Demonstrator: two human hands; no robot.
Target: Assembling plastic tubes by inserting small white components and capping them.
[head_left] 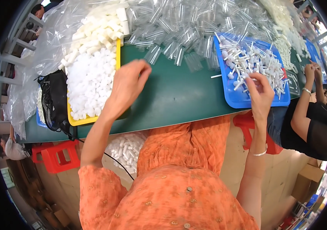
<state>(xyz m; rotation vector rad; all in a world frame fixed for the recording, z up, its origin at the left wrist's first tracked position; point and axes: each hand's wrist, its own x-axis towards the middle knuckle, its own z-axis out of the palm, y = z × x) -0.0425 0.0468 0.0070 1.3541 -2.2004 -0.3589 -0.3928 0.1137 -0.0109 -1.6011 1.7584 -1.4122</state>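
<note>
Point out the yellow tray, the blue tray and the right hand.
yellow tray (79, 122): head view, on its near rim.
blue tray (240, 100): head view, on its bare near floor.
right hand (260, 91): head view, on the back of the hand.

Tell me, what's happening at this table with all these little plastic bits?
A person in orange sits at a green table. Their left hand reaches over a yellow tray heaped with small white caps, while the right hand picks among white stemmed pieces in a blue tray. A heap of clear plastic tubes lies behind. Another person works to the right.
</note>
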